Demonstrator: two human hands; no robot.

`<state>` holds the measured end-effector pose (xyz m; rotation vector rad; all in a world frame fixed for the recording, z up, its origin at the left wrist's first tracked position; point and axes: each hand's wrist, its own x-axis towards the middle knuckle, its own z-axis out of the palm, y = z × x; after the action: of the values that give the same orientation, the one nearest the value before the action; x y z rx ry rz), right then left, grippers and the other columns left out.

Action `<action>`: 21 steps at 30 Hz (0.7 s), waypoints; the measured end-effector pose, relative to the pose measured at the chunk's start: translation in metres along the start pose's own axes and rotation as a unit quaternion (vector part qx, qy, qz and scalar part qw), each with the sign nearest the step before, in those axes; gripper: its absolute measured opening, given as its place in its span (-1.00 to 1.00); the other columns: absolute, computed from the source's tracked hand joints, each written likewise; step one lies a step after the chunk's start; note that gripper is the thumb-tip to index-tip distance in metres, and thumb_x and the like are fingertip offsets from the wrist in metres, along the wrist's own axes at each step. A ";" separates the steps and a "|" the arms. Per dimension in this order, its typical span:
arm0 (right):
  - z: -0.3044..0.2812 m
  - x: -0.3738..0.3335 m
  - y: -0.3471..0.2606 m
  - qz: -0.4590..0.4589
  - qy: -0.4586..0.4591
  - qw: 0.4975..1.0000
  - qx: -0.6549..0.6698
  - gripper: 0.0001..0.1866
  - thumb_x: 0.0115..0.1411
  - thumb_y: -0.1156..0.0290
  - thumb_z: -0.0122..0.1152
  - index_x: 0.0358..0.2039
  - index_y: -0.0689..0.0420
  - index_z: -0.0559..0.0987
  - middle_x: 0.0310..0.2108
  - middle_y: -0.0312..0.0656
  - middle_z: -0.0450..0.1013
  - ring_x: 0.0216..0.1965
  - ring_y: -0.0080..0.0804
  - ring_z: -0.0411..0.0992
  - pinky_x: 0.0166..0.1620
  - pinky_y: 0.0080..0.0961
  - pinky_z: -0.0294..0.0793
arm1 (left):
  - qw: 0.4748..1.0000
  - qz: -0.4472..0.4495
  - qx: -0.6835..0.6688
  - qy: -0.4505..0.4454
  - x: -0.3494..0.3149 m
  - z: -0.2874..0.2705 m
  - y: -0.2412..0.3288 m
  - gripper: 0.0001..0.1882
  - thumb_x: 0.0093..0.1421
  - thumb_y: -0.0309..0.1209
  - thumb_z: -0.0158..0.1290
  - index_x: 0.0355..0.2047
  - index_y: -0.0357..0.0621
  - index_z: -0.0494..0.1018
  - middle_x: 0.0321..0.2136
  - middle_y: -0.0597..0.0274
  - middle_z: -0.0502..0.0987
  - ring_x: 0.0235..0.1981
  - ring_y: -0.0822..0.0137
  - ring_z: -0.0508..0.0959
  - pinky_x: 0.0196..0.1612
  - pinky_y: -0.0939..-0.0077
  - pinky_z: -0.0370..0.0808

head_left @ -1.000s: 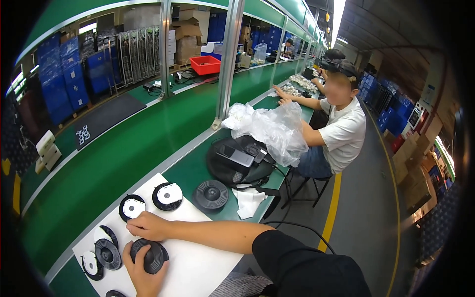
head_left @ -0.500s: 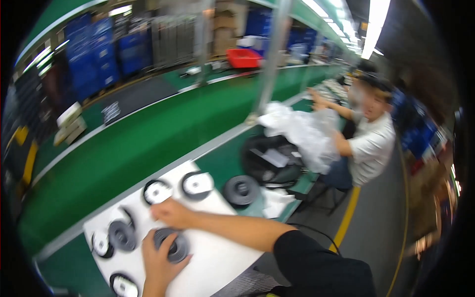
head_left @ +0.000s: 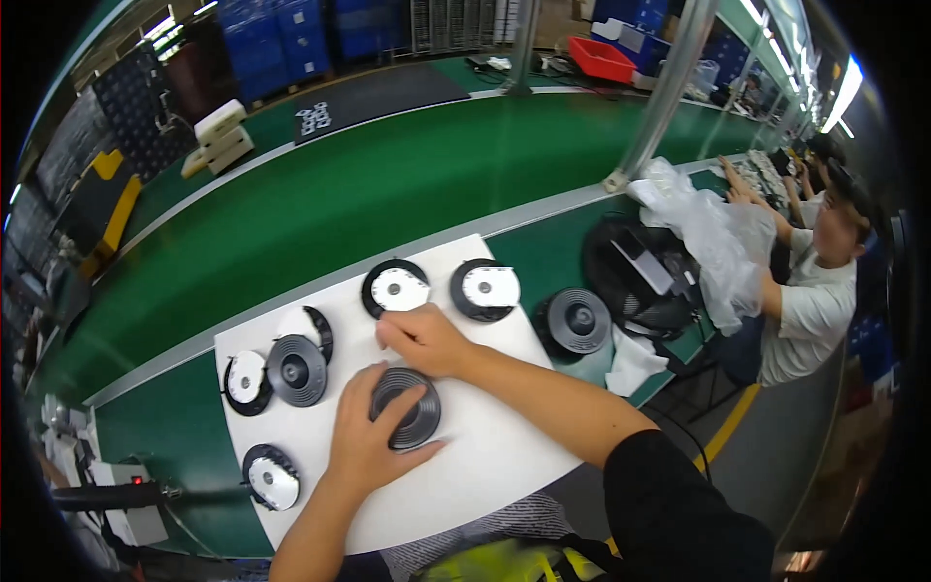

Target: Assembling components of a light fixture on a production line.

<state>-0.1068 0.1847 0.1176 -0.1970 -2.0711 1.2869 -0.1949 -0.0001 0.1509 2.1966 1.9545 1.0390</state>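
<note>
My left hand grips a dark grey round part with concentric ridges on a white board, thumb and fingers spread around its rim. My right hand is closed in a fist just above it; whatever its fingers hold is hidden. Right behind that fist lies a black round part with a white disc. Another such black-and-white part sits to its right. On the left of the board, a grey ridged disc rests among several more black-and-white parts.
Right of the board are another grey ridged disc, a black bag and clear plastic sheeting. A person in a light shirt sits farther right. A green conveyor belt runs behind, and a metal post stands at its edge.
The view has swung, so the board and bench sit farther right and higher and look sharper. My left hand stays on the ridged disc; my right stays closed beside it.
</note>
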 end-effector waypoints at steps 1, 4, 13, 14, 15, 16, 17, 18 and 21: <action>0.003 -0.002 0.014 0.018 0.000 1.000 0.001 -0.75 0.34 0.33 0.09 -0.44 0.19 0.56 -0.62 -0.19 0.41 -0.56 -0.49 0.33 -0.44 -0.40 0.36 | 0.998 0.038 -0.056 0.001 0.001 0.002 -0.005 -0.33 -0.21 -0.16 0.48 -0.04 0.02 0.55 0.09 -0.19 0.38 0.06 -0.20 0.43 0.11 -0.06 0.40; -0.021 -0.022 0.026 0.060 0.031 0.998 0.001 -0.68 0.38 0.32 0.02 -0.46 0.19 0.60 -0.60 -0.22 0.46 -0.57 -0.50 0.37 -0.45 -0.46 0.38 | 0.986 0.140 -0.088 0.010 0.012 0.026 -0.004 -0.55 -0.05 -0.30 0.38 -0.13 -0.12 0.55 0.08 -0.07 0.42 0.08 -0.06 0.47 0.18 -0.11 0.38; -0.017 -0.008 -0.007 -0.004 0.038 0.998 -0.054 -0.69 0.37 0.33 0.04 -0.49 0.14 0.58 -0.73 -0.20 0.33 -0.71 -0.46 0.26 -0.56 -0.45 0.25 | 0.982 0.124 0.008 0.140 0.006 0.004 -0.005 -0.71 -0.07 -0.52 0.28 -0.27 -0.09 0.59 -0.27 0.21 0.56 -0.21 0.17 0.58 0.09 0.08 0.46; -0.017 -0.007 -0.010 -0.005 0.034 0.998 -0.049 -0.69 0.37 0.32 0.04 -0.49 0.15 0.58 -0.73 -0.20 0.32 -0.70 -0.46 0.26 -0.56 -0.46 0.25 | 0.983 0.114 0.035 0.142 0.007 -0.005 -0.007 -0.71 -0.08 -0.52 0.27 -0.27 -0.09 0.59 -0.26 0.21 0.56 -0.21 0.17 0.58 0.08 0.06 0.45; -0.017 -0.006 -0.012 -0.002 0.043 0.998 -0.050 -0.69 0.37 0.32 0.04 -0.49 0.15 0.58 -0.73 -0.20 0.32 -0.70 -0.46 0.26 -0.56 -0.46 0.25 | 0.983 0.120 0.031 0.137 0.006 -0.012 -0.012 -0.71 -0.08 -0.52 0.27 -0.27 -0.09 0.59 -0.26 0.21 0.56 -0.21 0.17 0.58 0.08 0.06 0.45; -0.015 -0.005 -0.014 0.008 0.031 0.999 -0.035 -0.70 0.36 0.33 0.04 -0.49 0.18 0.56 -0.70 -0.14 0.35 -0.68 -0.36 0.30 -0.53 -0.41 0.28 | 0.984 0.064 0.076 0.145 0.004 -0.018 -0.018 -0.65 -0.06 -0.48 0.28 -0.19 -0.09 0.58 -0.19 0.16 0.54 -0.13 0.11 0.54 0.11 0.02 0.40; -0.014 -0.006 -0.016 0.018 0.018 0.999 -0.019 -0.70 0.36 0.34 0.05 -0.49 0.20 0.54 -0.68 -0.09 0.38 -0.65 -0.27 0.34 -0.50 -0.37 0.31 | 0.981 0.008 0.122 0.154 0.004 -0.023 -0.022 -0.59 -0.05 -0.44 0.29 -0.11 -0.09 0.56 -0.11 0.10 0.51 -0.06 0.06 0.51 0.15 -0.02 0.35; -0.016 -0.008 -0.015 0.020 0.027 0.999 -0.023 -0.70 0.36 0.34 0.05 -0.49 0.20 0.54 -0.68 -0.09 0.38 -0.65 -0.27 0.34 -0.50 -0.37 0.31 | 0.982 0.016 0.117 0.150 0.007 -0.024 -0.022 -0.59 -0.05 -0.44 0.29 -0.11 -0.09 0.56 -0.11 0.10 0.51 -0.06 0.06 0.51 0.15 -0.02 0.35; -0.023 -0.016 -0.011 0.038 0.029 0.998 -0.030 -0.68 0.36 0.31 0.04 -0.50 0.21 0.51 -0.67 -0.09 0.40 -0.66 -0.22 0.35 -0.50 -0.35 0.33 | 0.959 -0.154 0.215 0.102 0.012 -0.020 -0.030 -0.17 -0.02 -0.20 0.36 0.27 -0.01 0.30 0.20 -0.23 0.23 0.24 -0.24 0.20 0.27 -0.13 0.14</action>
<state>-0.0782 0.1891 0.1259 -0.3383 -2.0723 1.2506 -0.2310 0.0090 0.1589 1.9094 2.7308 0.8882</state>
